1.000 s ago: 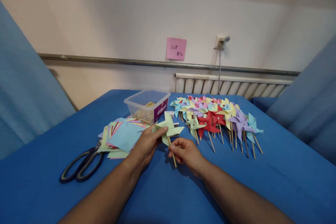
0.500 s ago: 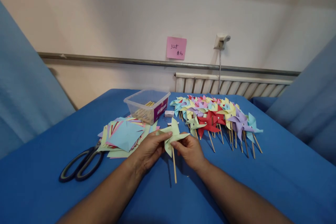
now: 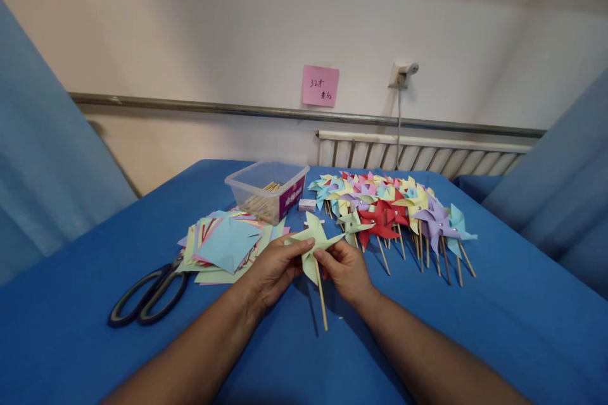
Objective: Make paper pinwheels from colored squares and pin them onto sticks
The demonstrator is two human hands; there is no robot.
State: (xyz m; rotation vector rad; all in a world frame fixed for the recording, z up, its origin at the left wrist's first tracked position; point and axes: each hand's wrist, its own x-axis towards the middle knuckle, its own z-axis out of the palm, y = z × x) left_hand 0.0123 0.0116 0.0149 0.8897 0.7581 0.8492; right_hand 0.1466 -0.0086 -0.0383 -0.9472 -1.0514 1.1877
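Between my two hands is a pale green paper pinwheel (image 3: 311, 264) on a thin wooden stick (image 3: 322, 304) that points down toward me. My left hand (image 3: 279, 272) pinches the pinwheel from the left, thumb near its centre. From the right, my right hand (image 3: 346, 271) grips it with the thumb on the paper just above the stick; its other fingers are behind and partly hidden. Left of my left hand lies a stack of coloured paper squares (image 3: 228, 243), light blue on top. Black-handled scissors (image 3: 149, 294) rest beside it, blades partly under the paper.
Many finished-looking pinwheels (image 3: 380, 218) in several colours lie at the back right. A clear plastic box (image 3: 263, 186) of wooden sticks stands at the back, with a small box (image 3: 306, 205) beside it. Blue cloth covers the table (image 3: 513, 323); a wall with a radiator (image 3: 427, 152) is behind.
The pinwheel has turned slightly in my hands, and the stick's lower end has swung a little to the right. Both hands keep their hold.
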